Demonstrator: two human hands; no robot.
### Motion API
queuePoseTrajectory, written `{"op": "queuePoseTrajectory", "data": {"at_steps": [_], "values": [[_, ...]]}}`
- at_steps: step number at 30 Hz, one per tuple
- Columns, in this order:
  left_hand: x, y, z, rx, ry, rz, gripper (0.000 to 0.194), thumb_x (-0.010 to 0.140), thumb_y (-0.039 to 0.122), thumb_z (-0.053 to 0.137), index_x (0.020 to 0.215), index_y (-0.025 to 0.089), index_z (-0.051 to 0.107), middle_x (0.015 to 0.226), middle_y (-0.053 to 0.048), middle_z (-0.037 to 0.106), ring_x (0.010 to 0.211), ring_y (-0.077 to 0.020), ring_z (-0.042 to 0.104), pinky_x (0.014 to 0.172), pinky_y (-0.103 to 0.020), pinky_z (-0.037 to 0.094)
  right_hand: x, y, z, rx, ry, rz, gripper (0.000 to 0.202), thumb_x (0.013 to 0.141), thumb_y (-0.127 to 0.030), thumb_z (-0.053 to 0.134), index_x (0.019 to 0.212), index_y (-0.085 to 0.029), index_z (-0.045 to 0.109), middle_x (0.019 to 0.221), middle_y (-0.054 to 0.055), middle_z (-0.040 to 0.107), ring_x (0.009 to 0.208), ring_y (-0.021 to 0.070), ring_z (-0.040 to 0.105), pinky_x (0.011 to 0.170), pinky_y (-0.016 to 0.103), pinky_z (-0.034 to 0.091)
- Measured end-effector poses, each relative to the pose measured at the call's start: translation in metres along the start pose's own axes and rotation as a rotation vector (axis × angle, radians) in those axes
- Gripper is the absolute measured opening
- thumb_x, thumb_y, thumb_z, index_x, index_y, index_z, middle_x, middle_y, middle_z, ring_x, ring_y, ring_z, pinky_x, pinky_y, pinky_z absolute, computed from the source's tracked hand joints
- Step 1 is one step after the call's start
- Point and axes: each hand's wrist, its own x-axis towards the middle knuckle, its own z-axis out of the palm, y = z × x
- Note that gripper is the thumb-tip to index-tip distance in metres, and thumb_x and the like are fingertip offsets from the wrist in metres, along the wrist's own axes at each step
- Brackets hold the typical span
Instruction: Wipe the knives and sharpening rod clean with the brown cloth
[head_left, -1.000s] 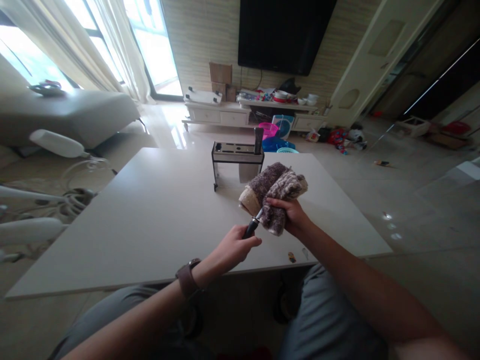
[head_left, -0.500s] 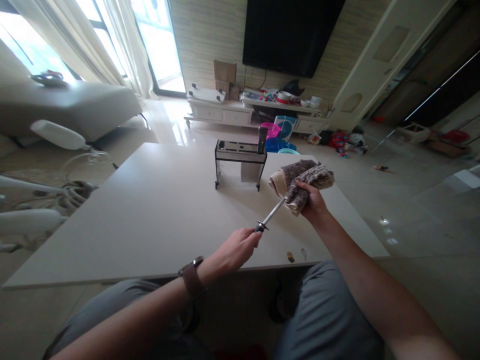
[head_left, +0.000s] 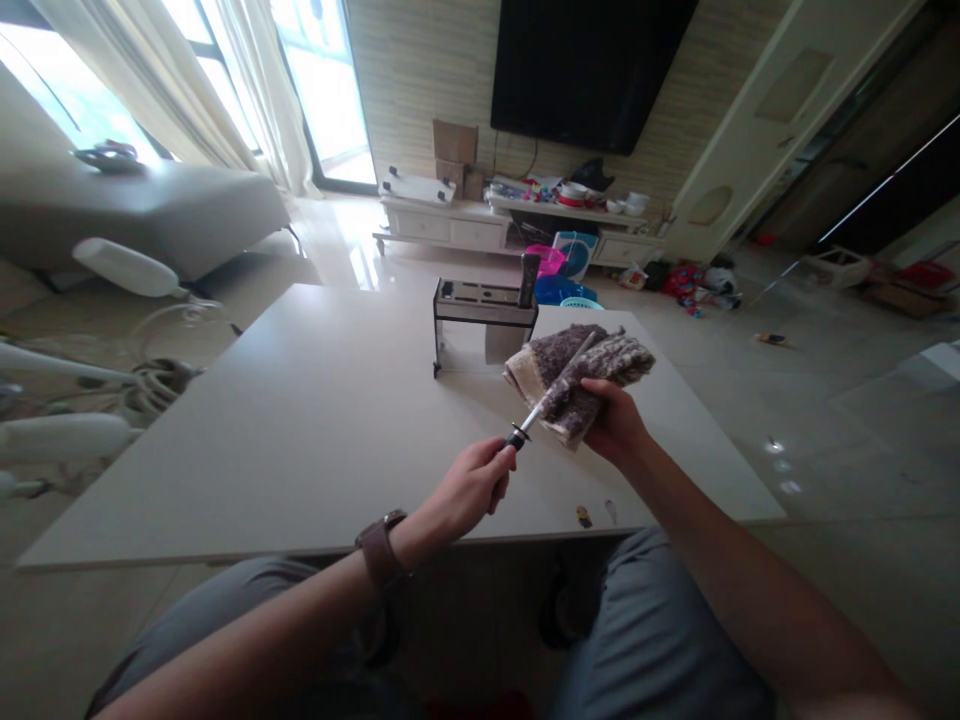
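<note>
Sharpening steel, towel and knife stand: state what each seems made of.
Sharpening steel: rod likely metal, pale and shiny; handle black, perhaps plastic.
Towel: soft, matte fabric, probably plush, given its fuzzy tufts.
Knife stand: top probably satin metal, from its grey sheen; see-through lower part, possibly clear plastic.

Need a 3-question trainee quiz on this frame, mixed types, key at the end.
1. The slim grey metal rod in the left hand has a handle that is: a) red, b) white, c) black?
2. True or false: the rod lies against the fuzzy brown-and-cream cloth held in the right hand.
3. Fill in: as pictured, the upright dark grip rises at the ____ end of the rectangular silver-and-black stand.

Key: 1 c; 2 true; 3 right.
</note>
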Motion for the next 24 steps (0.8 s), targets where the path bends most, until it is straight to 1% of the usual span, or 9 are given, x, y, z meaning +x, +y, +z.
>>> {"op": "queuePoseTrajectory", "data": {"at_steps": [2, 4, 7, 12, 17, 21, 24], "values": [[0.0, 0.003, 0.0, -0.049, 0.013, 0.018, 0.037, 0.092, 0.053, 0.047, 0.08, 0.018, 0.051, 0.049, 0.007, 0.044, 0.038, -0.0074, 0.035, 0.038, -0.02, 0.026, -0.007, 0.009, 0.005, -0.053, -0.073, 0.059, 0.023, 0.062, -0.018, 0.076, 0.084, -0.02, 0.069, 0.086, 0.003, 0.079, 0.084, 0.0257, 0.074, 0.081, 0.041, 0.063], [0.0, 0.007, 0.001, -0.081, 0.015, 0.026, 0.039, 0.091, 0.055, 0.048, 0.078, 0.018, 0.05, 0.047, 0.008, 0.042, 0.038, -0.0071, 0.032, 0.037, -0.02, 0.024, -0.013, 0.019, 0.009, -0.103, -0.118, 0.098, 0.025, 0.061, -0.019, 0.078, 0.085, -0.019, 0.071, 0.083, 0.004, 0.078, 0.081, 0.0257, 0.074, 0.078, 0.039, 0.063], [-0.001, 0.009, 0.001, -0.072, -0.011, 0.031, 0.04, 0.091, 0.056, 0.049, 0.076, 0.019, 0.048, 0.047, 0.008, 0.041, 0.037, -0.0067, 0.031, 0.037, -0.02, 0.023, -0.017, 0.031, 0.013, -0.134, -0.132, 0.121, 0.027, 0.06, -0.021, 0.083, 0.085, -0.019, 0.072, 0.082, 0.004, 0.078, 0.076, 0.0241, 0.073, 0.072, 0.036, 0.062], [-0.003, 0.001, 0.0, 0.025, 0.0, 0.049, 0.039, 0.095, 0.054, 0.048, 0.076, 0.019, 0.047, 0.048, 0.009, 0.04, 0.039, -0.006, 0.031, 0.04, -0.02, 0.025, -0.016, 0.043, 0.017, -0.134, -0.075, 0.114, 0.034, 0.054, -0.02, 0.088, 0.084, -0.018, 0.072, 0.084, 0.004, 0.078, 0.072, 0.0216, 0.072, 0.066, 0.032, 0.059], [-0.004, -0.001, -0.001, 0.036, -0.002, 0.038, 0.038, 0.095, 0.053, 0.047, 0.077, 0.019, 0.047, 0.048, 0.009, 0.04, 0.038, -0.006, 0.031, 0.041, -0.02, 0.026, -0.016, 0.047, 0.023, -0.123, -0.01, 0.03, 0.043, 0.051, -0.017, 0.09, 0.09, -0.018, 0.072, 0.087, 0.005, 0.079, 0.072, 0.0217, 0.072, 0.065, 0.033, 0.059], [-0.004, 0.005, 0.0, 0.0, 0.001, 0.014, 0.039, 0.092, 0.054, 0.049, 0.075, 0.019, 0.047, 0.046, 0.009, 0.04, 0.038, -0.0061, 0.03, 0.041, -0.02, 0.024, -0.013, 0.043, 0.026, -0.111, 0.028, -0.043, 0.048, 0.051, -0.014, 0.089, 0.095, -0.02, 0.071, 0.085, 0.003, 0.079, 0.072, 0.0224, 0.073, 0.064, 0.032, 0.06], [-0.004, 0.008, 0.001, -0.014, -0.003, -0.011, 0.038, 0.091, 0.053, 0.049, 0.075, 0.019, 0.048, 0.046, 0.009, 0.04, 0.039, -0.0063, 0.029, 0.041, -0.02, 0.023, -0.004, 0.032, 0.02, -0.096, 0.063, -0.1, 0.046, 0.052, -0.013, 0.088, 0.094, -0.021, 0.07, 0.085, 0.001, 0.079, 0.074, 0.0224, 0.074, 0.067, 0.034, 0.062]]}}
